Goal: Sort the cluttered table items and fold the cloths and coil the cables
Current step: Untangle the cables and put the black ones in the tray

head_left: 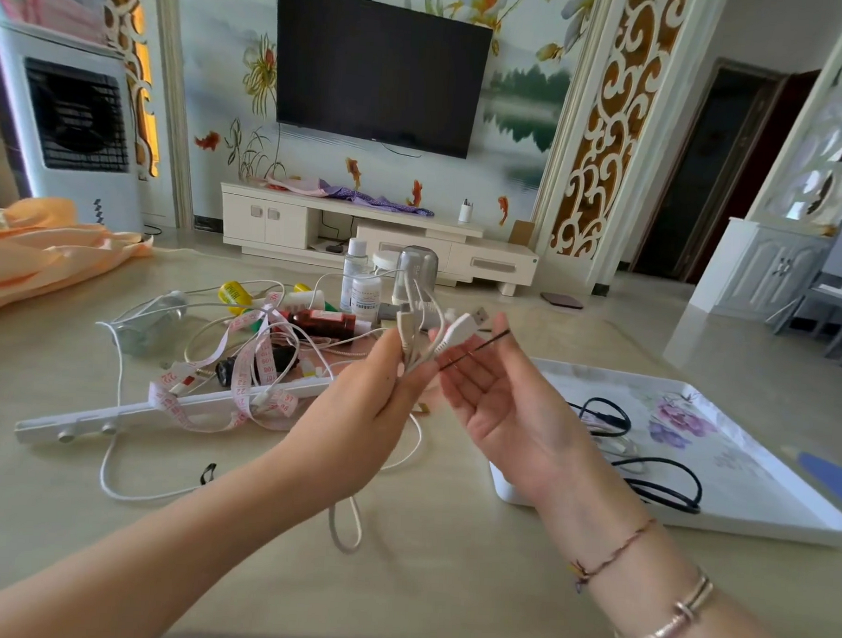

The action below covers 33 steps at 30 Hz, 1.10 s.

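My left hand (pixel 371 408) grips a gathered bunch of white cable (pixel 411 333) above the table, with a loop of it (pixel 347 528) hanging below and USB plugs sticking up. My right hand (pixel 497 404) is palm up beside it, fingers near the plug (pixel 462 328), pinching a thin dark twist tie (pixel 480 350). A pink measuring tape (pixel 242 383) lies tangled with more white cable (pixel 117 387) over a white bar (pixel 164 406). An orange cloth (pixel 41 249) lies at the far left.
A white floral tray (pixel 759 478) at the right holds coiled black cables (pixel 662 488). Bottles and small containers (pixel 362 287) stand clustered behind the tangle. A black hair tie (pixel 207 473) lies near the table's front. A TV cabinet stands beyond.
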Each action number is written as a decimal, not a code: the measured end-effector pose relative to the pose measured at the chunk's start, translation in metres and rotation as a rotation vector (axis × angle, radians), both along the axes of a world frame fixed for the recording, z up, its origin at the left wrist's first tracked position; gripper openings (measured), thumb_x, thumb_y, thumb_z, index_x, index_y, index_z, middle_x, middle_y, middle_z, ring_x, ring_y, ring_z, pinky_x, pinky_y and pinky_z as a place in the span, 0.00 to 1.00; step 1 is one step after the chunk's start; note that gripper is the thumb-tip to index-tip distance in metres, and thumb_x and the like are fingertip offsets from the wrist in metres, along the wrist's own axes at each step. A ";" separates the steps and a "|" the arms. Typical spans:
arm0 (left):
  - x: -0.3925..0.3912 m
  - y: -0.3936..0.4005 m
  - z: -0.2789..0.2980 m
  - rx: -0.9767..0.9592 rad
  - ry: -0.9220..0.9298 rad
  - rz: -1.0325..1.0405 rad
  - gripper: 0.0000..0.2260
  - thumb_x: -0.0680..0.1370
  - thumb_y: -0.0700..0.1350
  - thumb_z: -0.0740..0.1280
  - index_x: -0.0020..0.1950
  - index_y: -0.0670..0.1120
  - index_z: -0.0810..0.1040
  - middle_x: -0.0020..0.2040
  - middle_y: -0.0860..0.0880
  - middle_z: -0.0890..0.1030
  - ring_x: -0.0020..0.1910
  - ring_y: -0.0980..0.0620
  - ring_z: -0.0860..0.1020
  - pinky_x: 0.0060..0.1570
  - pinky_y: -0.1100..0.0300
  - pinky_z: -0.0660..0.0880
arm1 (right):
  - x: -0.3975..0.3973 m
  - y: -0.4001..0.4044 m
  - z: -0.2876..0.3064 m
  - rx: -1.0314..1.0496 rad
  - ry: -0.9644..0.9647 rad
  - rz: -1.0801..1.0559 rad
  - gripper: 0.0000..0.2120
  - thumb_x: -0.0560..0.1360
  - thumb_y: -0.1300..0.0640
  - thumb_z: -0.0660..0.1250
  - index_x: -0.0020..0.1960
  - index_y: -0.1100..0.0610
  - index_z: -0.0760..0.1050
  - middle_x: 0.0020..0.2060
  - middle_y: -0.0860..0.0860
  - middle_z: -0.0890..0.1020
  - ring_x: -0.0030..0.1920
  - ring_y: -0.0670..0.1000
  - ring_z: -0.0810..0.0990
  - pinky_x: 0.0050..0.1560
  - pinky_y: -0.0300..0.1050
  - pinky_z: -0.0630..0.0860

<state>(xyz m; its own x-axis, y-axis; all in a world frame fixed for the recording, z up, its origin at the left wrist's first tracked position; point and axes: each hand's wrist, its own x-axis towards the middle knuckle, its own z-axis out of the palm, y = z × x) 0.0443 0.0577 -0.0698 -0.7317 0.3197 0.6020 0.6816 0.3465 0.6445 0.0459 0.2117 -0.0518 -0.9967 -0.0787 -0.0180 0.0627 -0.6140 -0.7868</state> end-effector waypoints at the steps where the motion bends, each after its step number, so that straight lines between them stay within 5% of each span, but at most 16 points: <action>1: -0.002 -0.001 0.001 0.060 -0.056 -0.003 0.10 0.82 0.48 0.57 0.43 0.45 0.64 0.27 0.59 0.67 0.28 0.56 0.63 0.29 0.64 0.60 | 0.003 -0.001 0.003 -0.009 0.028 0.071 0.23 0.73 0.44 0.62 0.55 0.61 0.79 0.52 0.56 0.84 0.53 0.50 0.83 0.54 0.39 0.79; 3: -0.005 -0.003 0.001 0.133 -0.134 0.004 0.11 0.82 0.45 0.57 0.42 0.44 0.60 0.26 0.58 0.65 0.28 0.55 0.60 0.29 0.63 0.60 | 0.006 0.001 0.008 0.032 0.063 0.154 0.31 0.73 0.41 0.58 0.66 0.63 0.72 0.63 0.57 0.79 0.64 0.52 0.77 0.65 0.44 0.72; 6: -0.002 -0.004 0.001 -0.003 -0.068 0.016 0.11 0.82 0.48 0.57 0.41 0.50 0.61 0.27 0.58 0.69 0.27 0.56 0.64 0.29 0.64 0.60 | 0.007 0.006 0.010 0.073 0.111 0.135 0.32 0.74 0.43 0.59 0.69 0.65 0.68 0.65 0.59 0.77 0.65 0.52 0.76 0.66 0.44 0.72; 11: -0.001 -0.011 0.021 -0.380 -0.068 -0.134 0.09 0.82 0.46 0.59 0.43 0.56 0.67 0.35 0.62 0.72 0.35 0.62 0.70 0.37 0.69 0.66 | 0.010 0.016 0.006 0.263 0.274 0.016 0.29 0.66 0.48 0.70 0.61 0.65 0.76 0.59 0.59 0.81 0.62 0.54 0.79 0.71 0.51 0.67; 15: -0.003 -0.017 0.038 -0.584 -0.222 -0.223 0.08 0.81 0.48 0.60 0.44 0.48 0.74 0.31 0.60 0.72 0.30 0.60 0.68 0.32 0.70 0.64 | 0.016 0.020 0.011 0.530 0.387 -0.032 0.25 0.63 0.49 0.71 0.57 0.59 0.79 0.54 0.56 0.84 0.60 0.53 0.80 0.71 0.51 0.65; 23: 0.001 -0.008 0.056 -1.018 -0.336 -0.149 0.18 0.82 0.52 0.56 0.37 0.46 0.76 0.29 0.52 0.68 0.27 0.57 0.66 0.29 0.68 0.64 | 0.021 0.024 0.008 0.565 0.511 -0.021 0.25 0.67 0.49 0.70 0.55 0.66 0.79 0.52 0.60 0.84 0.55 0.59 0.83 0.65 0.46 0.73; 27: 0.002 0.002 0.055 -1.226 -0.287 -0.040 0.22 0.83 0.52 0.52 0.42 0.44 0.81 0.31 0.53 0.71 0.29 0.57 0.68 0.30 0.71 0.64 | 0.021 0.023 0.005 0.638 0.503 0.006 0.18 0.68 0.56 0.69 0.53 0.67 0.80 0.48 0.59 0.85 0.51 0.56 0.84 0.53 0.37 0.77; 33: -0.002 -0.003 0.042 -1.075 -0.300 -0.092 0.19 0.81 0.53 0.57 0.38 0.48 0.81 0.28 0.51 0.68 0.24 0.56 0.66 0.27 0.66 0.63 | 0.018 0.025 0.004 0.784 0.441 0.074 0.14 0.69 0.57 0.68 0.41 0.70 0.80 0.31 0.57 0.84 0.33 0.54 0.82 0.41 0.38 0.79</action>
<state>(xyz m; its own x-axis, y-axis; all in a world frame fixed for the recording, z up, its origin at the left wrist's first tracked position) 0.0425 0.0548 -0.0280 -0.7478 0.6276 -0.2167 0.6003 0.7785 0.1831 0.0644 0.2364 -0.0477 -0.9186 -0.2693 0.2893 -0.3261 0.1026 -0.9398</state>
